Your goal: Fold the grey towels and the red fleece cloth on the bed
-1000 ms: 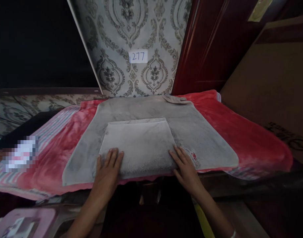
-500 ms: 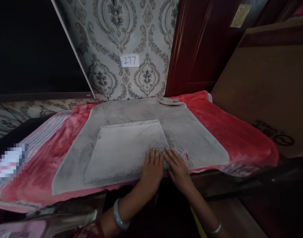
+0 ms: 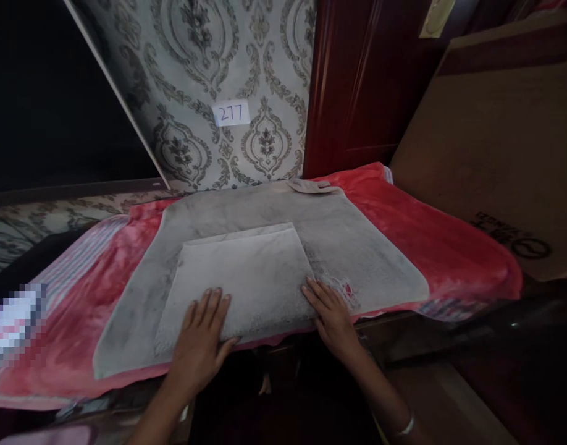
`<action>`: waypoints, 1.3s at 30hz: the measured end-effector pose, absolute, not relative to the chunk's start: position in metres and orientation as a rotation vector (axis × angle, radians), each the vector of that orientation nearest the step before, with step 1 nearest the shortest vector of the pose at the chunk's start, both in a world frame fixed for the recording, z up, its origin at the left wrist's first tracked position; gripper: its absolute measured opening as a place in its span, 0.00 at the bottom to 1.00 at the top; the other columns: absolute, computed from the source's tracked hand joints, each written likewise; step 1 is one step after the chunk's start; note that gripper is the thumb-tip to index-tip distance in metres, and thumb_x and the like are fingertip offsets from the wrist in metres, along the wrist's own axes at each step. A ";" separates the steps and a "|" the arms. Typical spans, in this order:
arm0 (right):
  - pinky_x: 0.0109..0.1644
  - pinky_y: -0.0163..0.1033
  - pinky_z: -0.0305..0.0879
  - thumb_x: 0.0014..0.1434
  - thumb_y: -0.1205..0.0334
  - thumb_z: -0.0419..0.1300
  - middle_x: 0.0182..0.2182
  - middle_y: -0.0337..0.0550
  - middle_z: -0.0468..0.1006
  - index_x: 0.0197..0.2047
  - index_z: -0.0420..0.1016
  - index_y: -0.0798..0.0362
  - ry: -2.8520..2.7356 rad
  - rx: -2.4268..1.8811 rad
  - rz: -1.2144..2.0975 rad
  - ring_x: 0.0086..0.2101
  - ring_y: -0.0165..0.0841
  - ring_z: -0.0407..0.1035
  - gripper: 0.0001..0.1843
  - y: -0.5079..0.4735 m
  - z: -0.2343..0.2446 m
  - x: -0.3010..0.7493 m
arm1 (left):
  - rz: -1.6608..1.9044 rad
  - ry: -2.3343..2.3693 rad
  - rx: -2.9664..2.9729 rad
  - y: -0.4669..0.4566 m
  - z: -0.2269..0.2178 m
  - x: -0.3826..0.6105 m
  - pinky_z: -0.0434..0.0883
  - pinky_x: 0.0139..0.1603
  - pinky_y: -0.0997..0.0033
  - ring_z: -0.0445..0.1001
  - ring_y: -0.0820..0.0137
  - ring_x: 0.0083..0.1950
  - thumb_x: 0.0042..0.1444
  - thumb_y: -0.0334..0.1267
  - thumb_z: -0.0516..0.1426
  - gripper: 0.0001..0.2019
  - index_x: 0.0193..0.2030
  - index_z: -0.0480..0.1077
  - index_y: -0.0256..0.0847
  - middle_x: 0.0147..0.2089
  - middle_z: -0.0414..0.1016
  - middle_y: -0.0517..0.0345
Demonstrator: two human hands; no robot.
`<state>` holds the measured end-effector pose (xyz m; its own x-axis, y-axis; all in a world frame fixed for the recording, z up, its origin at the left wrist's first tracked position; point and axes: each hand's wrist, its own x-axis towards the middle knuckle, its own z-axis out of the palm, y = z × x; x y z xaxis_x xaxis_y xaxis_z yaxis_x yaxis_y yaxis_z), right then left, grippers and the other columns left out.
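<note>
A folded pale grey cloth [image 3: 237, 266] lies flat as a neat rectangle on a larger grey cloth [image 3: 371, 259]. My left hand [image 3: 202, 337] rests on the front left part of the folded cloth, palm down, with its fingers stretched and the thumb out to the side. At the front right corner, my right hand [image 3: 330, 318] lies flat with extended fingers, touching the folded cloth's edge and the grey cloth beneath. Just beyond its fingertips, a frayed patch in the larger cloth shows red.
Under the grey cloth spreads a red blanket [image 3: 404, 228] with striped edges. A dark screen [image 3: 70, 105] stands at the left, a cardboard box [image 3: 491, 142] at the right. Behind is patterned wallpaper bearing a paper label [image 3: 231, 113] marked 277, beside a dark red wooden panel [image 3: 352, 93].
My left hand has moved left across the folded cloth, away from my right hand. The right hand stays at the right corner. The view has shifted slightly.
</note>
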<state>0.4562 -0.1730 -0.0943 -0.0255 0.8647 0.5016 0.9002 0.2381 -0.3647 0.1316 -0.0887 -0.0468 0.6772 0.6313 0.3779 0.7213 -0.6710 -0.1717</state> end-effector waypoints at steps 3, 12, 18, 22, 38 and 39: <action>0.68 0.59 0.55 0.62 0.64 0.56 0.70 0.45 0.57 0.72 0.57 0.44 -1.904 -1.569 0.034 0.68 0.44 0.50 0.35 -0.178 -0.080 0.464 | -0.349 -1.277 -2.539 -0.075 -0.035 0.092 0.60 0.67 0.37 0.57 0.47 0.72 0.63 0.50 0.50 0.31 0.69 0.61 0.35 0.71 0.60 0.39; 0.72 0.53 0.48 0.72 0.61 0.42 0.68 0.45 0.62 0.71 0.59 0.50 -2.072 -1.370 0.171 0.68 0.34 0.50 0.27 -0.123 -0.018 0.456 | -0.429 -0.828 -2.906 -0.065 -0.017 0.211 0.65 0.67 0.51 0.65 0.59 0.68 0.66 0.37 0.49 0.23 0.66 0.65 0.40 0.66 0.69 0.45; 0.72 0.51 0.46 0.73 0.57 0.46 0.70 0.40 0.58 0.71 0.57 0.44 -2.361 -1.341 0.317 0.69 0.32 0.47 0.25 -0.076 -0.021 0.464 | -0.370 -0.601 -2.991 -0.093 -0.037 0.263 0.58 0.70 0.39 0.56 0.50 0.73 0.61 0.44 0.59 0.29 0.69 0.60 0.49 0.72 0.59 0.47; 0.72 0.59 0.40 0.72 0.50 0.49 0.72 0.41 0.50 0.73 0.52 0.43 -2.478 -1.411 0.242 0.71 0.39 0.39 0.29 -0.049 -0.025 0.480 | -0.325 -0.628 -2.969 -0.097 -0.039 0.260 0.60 0.68 0.38 0.54 0.49 0.74 0.60 0.39 0.60 0.31 0.69 0.59 0.56 0.73 0.56 0.48; 0.70 0.60 0.42 0.73 0.49 0.38 0.73 0.43 0.47 0.75 0.49 0.43 -2.332 -1.729 0.294 0.70 0.48 0.42 0.30 0.060 -0.031 0.507 | -0.386 -0.626 -2.978 -0.094 -0.048 0.257 0.54 0.71 0.42 0.50 0.52 0.75 0.60 0.34 0.59 0.33 0.70 0.57 0.58 0.77 0.47 0.54; 0.70 0.60 0.43 0.73 0.49 0.38 0.73 0.43 0.47 0.74 0.49 0.43 -2.320 -1.740 0.294 0.70 0.48 0.43 0.30 0.059 -0.030 0.507 | -0.387 -0.627 -2.977 -0.094 -0.047 0.258 0.53 0.71 0.42 0.50 0.53 0.75 0.60 0.34 0.59 0.32 0.70 0.57 0.57 0.77 0.48 0.55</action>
<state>0.5066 0.0588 -0.0302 -0.2708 0.9607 0.0603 0.9153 0.2764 -0.2929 0.2575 -0.0938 -0.0470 0.8847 0.3870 0.2601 0.4058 -0.9137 -0.0206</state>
